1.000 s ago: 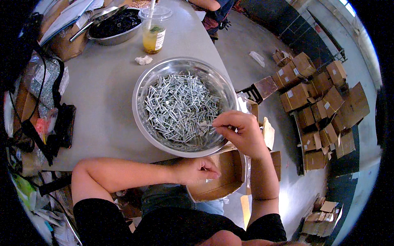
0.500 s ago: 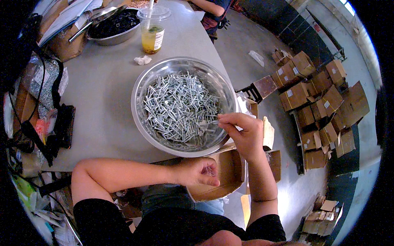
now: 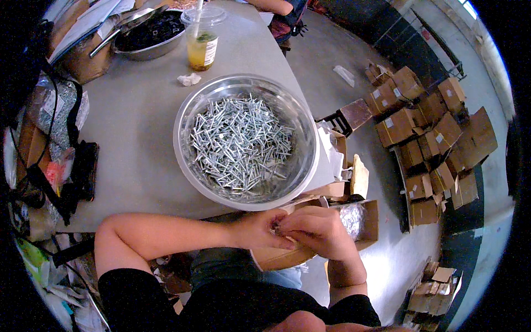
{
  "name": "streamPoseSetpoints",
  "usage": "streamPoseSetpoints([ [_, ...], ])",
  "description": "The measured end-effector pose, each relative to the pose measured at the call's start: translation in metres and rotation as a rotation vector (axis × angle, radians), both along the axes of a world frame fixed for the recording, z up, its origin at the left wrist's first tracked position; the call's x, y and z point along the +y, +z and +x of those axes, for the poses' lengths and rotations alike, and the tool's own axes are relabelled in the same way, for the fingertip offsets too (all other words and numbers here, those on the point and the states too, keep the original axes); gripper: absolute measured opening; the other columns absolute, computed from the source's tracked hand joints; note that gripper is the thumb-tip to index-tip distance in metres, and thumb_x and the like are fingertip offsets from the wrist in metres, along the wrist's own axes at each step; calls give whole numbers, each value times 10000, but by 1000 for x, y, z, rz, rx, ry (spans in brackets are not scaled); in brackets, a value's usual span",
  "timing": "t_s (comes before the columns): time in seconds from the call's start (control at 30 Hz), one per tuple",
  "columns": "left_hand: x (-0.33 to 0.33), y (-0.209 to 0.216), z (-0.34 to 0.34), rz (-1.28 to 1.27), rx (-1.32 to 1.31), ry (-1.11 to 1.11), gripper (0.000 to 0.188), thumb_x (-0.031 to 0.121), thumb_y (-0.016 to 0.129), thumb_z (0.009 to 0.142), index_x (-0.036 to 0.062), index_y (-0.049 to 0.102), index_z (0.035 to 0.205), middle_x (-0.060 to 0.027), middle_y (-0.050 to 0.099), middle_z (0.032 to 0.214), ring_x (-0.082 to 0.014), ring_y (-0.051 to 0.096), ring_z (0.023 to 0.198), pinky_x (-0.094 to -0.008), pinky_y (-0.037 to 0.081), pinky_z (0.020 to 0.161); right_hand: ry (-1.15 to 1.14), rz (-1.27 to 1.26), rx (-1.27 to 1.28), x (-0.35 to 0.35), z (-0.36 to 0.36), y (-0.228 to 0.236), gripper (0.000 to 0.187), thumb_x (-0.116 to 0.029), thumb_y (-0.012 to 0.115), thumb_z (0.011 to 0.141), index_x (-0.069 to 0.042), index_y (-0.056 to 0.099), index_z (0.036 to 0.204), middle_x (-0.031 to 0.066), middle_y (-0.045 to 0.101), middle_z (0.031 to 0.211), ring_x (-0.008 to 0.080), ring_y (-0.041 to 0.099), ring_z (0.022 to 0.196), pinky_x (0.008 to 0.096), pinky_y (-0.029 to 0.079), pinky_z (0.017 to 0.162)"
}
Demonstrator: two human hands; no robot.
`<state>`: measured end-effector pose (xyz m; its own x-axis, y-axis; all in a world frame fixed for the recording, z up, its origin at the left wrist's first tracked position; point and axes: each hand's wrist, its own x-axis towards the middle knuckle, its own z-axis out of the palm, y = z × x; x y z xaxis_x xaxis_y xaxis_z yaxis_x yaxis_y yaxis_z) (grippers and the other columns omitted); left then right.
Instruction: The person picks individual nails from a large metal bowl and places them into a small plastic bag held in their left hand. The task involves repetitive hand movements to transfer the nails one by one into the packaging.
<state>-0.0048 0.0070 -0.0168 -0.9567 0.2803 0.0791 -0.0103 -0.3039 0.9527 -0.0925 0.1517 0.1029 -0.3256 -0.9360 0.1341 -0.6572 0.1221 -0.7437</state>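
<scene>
A wide steel bowl [image 3: 185, 166] full of silver screws [image 3: 238, 138] stands at the table's front edge. Just below its near rim my two hands meet. My left hand [image 3: 259, 228] is curled, palm turned inward, around small silvery pieces that look like screws. The fingertips of my right hand [image 3: 318, 228] are pinched together at the hollow of the left palm. Whatever they hold is hidden between the fingers. Under the hands is an open cardboard box [image 3: 279, 260], partly covered by them.
A drink cup [image 3: 203, 50] with a straw and a crumpled tissue [image 3: 189, 79] stand beyond the bowl. Farther back is a metal basin [image 3: 152, 52] of black parts. Bagged hardware [image 3: 61, 110] lies at left. Stacked cartons [image 3: 431, 149] fill the right; another person's arm [image 3: 274, 5] shows at top.
My right hand has moved from the bowl's right side down to my left hand, its fingers now in the left palm. The left hand has stayed nearly in place.
</scene>
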Motion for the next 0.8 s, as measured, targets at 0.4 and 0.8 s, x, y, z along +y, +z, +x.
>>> streamPoseSetpoints([
  [0.4, -4, 34, 4, -34, 115, 28, 412, 208, 786, 785, 10, 551, 1059, -60, 599, 980, -160, 567, 966, -311, 471, 827, 19, -28, 279, 1, 7, -4, 213, -81, 752, 686, -76, 654, 876, 105, 624, 1056, 342, 593, 1010, 423, 506, 847],
  [0.8, -8, 16, 8, -383, 205, 270, 106, 85, 588, 891, 9, 571, 964, -141, 615, 898, -257, 618, 818, -351, 474, 727, -265, 28, 36, 18, 9, -33, 150, -28, 724, 743, -25, 612, 843, 99, 622, 773, 248, 623, 703, 314, 488, 603],
])
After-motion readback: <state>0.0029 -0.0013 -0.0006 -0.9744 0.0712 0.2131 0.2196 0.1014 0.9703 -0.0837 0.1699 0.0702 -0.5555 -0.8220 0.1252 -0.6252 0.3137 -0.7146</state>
